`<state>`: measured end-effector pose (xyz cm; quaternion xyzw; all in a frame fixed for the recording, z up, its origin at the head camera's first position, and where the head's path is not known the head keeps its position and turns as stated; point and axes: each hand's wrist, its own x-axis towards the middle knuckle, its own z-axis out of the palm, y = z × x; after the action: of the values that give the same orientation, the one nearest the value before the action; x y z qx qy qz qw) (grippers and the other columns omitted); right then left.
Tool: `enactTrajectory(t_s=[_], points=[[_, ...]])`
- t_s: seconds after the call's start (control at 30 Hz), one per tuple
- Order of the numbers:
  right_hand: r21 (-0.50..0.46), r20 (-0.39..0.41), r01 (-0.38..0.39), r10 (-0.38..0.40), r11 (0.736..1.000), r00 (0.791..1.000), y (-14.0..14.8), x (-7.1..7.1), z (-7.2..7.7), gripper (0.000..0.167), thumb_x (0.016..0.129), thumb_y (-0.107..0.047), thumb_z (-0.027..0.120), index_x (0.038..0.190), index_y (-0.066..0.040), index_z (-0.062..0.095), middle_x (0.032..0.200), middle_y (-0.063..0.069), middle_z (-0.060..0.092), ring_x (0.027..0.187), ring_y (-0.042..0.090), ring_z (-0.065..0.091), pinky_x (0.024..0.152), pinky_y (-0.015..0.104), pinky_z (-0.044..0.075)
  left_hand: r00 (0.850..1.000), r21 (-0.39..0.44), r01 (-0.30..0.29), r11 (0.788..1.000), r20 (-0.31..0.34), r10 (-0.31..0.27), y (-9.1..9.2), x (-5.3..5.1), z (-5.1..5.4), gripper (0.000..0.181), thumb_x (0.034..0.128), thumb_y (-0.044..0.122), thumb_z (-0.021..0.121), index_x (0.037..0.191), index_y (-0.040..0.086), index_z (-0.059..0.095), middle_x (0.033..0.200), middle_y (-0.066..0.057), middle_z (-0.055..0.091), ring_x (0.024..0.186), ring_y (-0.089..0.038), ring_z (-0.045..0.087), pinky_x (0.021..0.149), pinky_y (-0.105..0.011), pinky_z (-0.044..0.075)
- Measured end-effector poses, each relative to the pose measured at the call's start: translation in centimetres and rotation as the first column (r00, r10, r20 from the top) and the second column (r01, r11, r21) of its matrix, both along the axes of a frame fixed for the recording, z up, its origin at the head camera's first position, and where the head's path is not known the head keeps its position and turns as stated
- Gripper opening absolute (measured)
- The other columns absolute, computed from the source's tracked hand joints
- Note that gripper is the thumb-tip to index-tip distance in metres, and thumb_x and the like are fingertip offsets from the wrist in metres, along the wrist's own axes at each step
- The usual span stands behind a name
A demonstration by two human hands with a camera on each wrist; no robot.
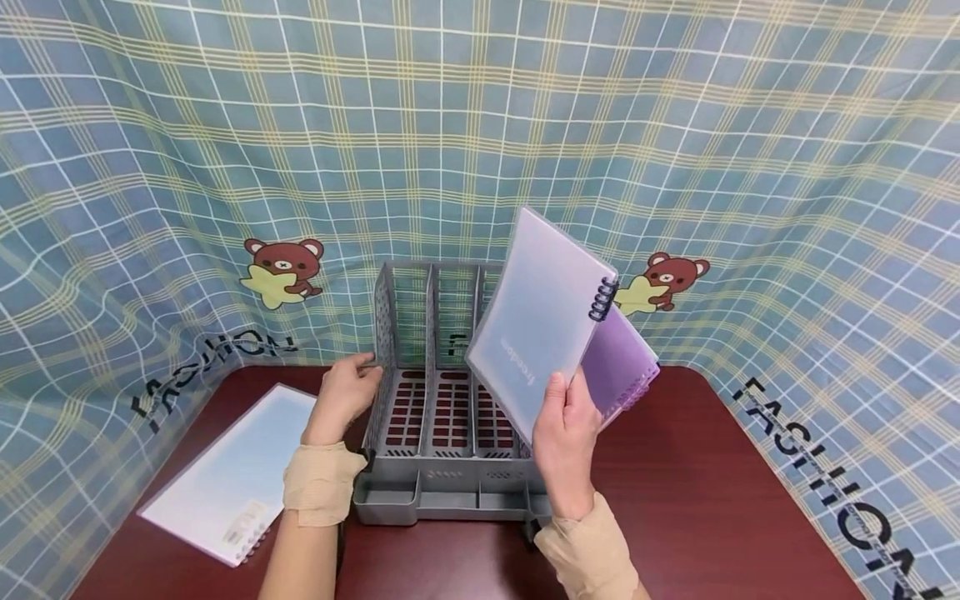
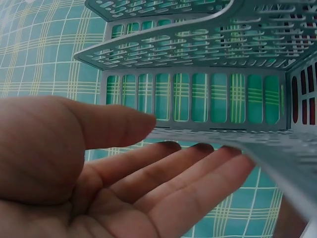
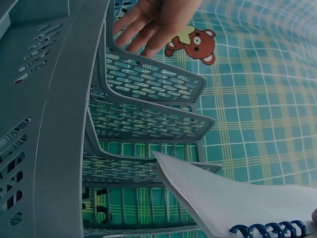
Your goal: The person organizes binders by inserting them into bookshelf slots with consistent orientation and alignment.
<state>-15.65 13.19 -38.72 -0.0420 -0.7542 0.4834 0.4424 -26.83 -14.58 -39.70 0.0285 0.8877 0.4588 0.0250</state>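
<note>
My right hand (image 1: 566, 433) grips a pale blue-lilac notebook (image 1: 543, 308) with black spiral rings, thumb on its cover. A purple notebook (image 1: 618, 362) sticks out behind it, in the same hand. Both are tilted over the right part of a grey desk file rack (image 1: 431, 317). In the right wrist view the pale notebook's (image 3: 233, 198) corner is by the dividers. My left hand (image 1: 347, 396) is at the rack's left side wall (image 1: 385, 333), holding nothing. Its fingers (image 2: 198, 198) extend along the outer side of that wall; whether they touch it is unclear.
Another pale blue ring-bound notebook (image 1: 240, 467) lies on the dark red table (image 1: 712, 500), left of the rack. Small open compartments (image 1: 450, 500) run along the rack's front. Checked cloth (image 1: 480, 125) with bears surrounds the table at the back and sides.
</note>
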Motion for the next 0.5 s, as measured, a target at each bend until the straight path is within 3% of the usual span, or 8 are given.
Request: enactTrajectory(t_s=[0.13,0.17,0.23,0.33,0.37,0.43,0.5], points=[[-0.010,-0.002,0.037,-0.037,0.999,0.999,0.0,-0.2,-0.1,0.022,0.109,-0.023,0.051,0.107,-0.005,0.065,0.095,0.016,0.074,0.083,0.029,0.067,0.073,0.049,0.051,1.000,0.010,0.012,1.000,-0.002,-0.012,0.0,-0.6,0.3,0.054,0.1101,0.020,0.047,0.157,-0.005,0.037,0.143,-0.032,0.055,0.085,-0.038,0.068,0.068,-0.041,0.052],[-0.008,0.000,0.047,-0.047,0.999,0.999,-0.1,-0.2,-0.1,0.023,0.109,-0.023,0.051,0.105,-0.005,0.064,0.093,0.017,0.073,0.082,0.030,0.067,0.073,0.050,0.051,1.000,-0.001,0.013,1.000,-0.006,-0.013,0.1,-0.8,0.3,0.054,0.1101,0.021,0.047,0.156,-0.005,0.037,0.143,-0.032,0.055,0.084,-0.037,0.068,0.070,-0.041,0.053],[-0.006,0.005,0.060,-0.060,0.998,0.998,-0.2,-0.2,-0.2,0.022,0.109,-0.023,0.051,0.104,-0.006,0.064,0.091,0.018,0.072,0.081,0.032,0.067,0.072,0.051,0.051,1.000,-0.025,0.020,0.999,-0.007,-0.020,0.2,-1.3,0.1,0.055,0.1102,0.021,0.047,0.156,-0.007,0.037,0.144,-0.033,0.054,0.089,-0.039,0.068,0.074,-0.044,0.055],[0.008,0.014,0.067,-0.067,0.998,0.998,-0.5,0.0,-0.1,0.022,0.109,-0.023,0.050,0.104,-0.006,0.063,0.091,0.018,0.072,0.081,0.033,0.069,0.072,0.051,0.051,1.000,-0.075,0.018,0.997,0.008,-0.018,0.3,-1.8,-0.2,0.056,0.1108,0.022,0.046,0.156,-0.008,0.035,0.147,-0.033,0.051,0.114,-0.042,0.065,0.080,-0.044,0.055],[0.006,0.014,0.064,-0.064,0.998,0.998,-0.6,0.2,0.0,0.021,0.109,-0.022,0.050,0.105,-0.006,0.063,0.092,0.018,0.073,0.082,0.032,0.069,0.072,0.051,0.052,1.000,-0.096,0.018,0.995,0.008,-0.017,0.4,-1.9,-0.3,0.055,0.1111,0.021,0.046,0.156,-0.009,0.035,0.148,-0.033,0.049,0.116,-0.041,0.065,0.080,-0.042,0.055],[0.000,0.005,0.059,-0.059,0.998,0.998,-0.7,0.6,0.3,0.020,0.109,-0.021,0.051,0.107,-0.006,0.064,0.095,0.018,0.074,0.085,0.032,0.070,0.072,0.049,0.052,1.000,-0.104,0.010,0.994,0.009,-0.009,0.4,-1.9,-0.4,0.053,0.1114,0.020,0.044,0.156,-0.009,0.036,0.146,-0.034,0.051,0.092,-0.036,0.069,0.070,-0.041,0.054],[-0.005,-0.017,0.062,-0.062,0.998,0.998,-0.7,1.0,0.8,0.020,0.109,-0.020,0.051,0.108,-0.005,0.065,0.097,0.017,0.074,0.086,0.031,0.070,0.073,0.047,0.052,1.000,-0.106,0.004,0.994,-0.010,-0.005,0.5,-1.9,-0.4,0.051,0.1113,0.017,0.044,0.154,-0.009,0.039,0.133,-0.035,0.060,0.062,-0.026,0.060,0.058,-0.037,0.049]])
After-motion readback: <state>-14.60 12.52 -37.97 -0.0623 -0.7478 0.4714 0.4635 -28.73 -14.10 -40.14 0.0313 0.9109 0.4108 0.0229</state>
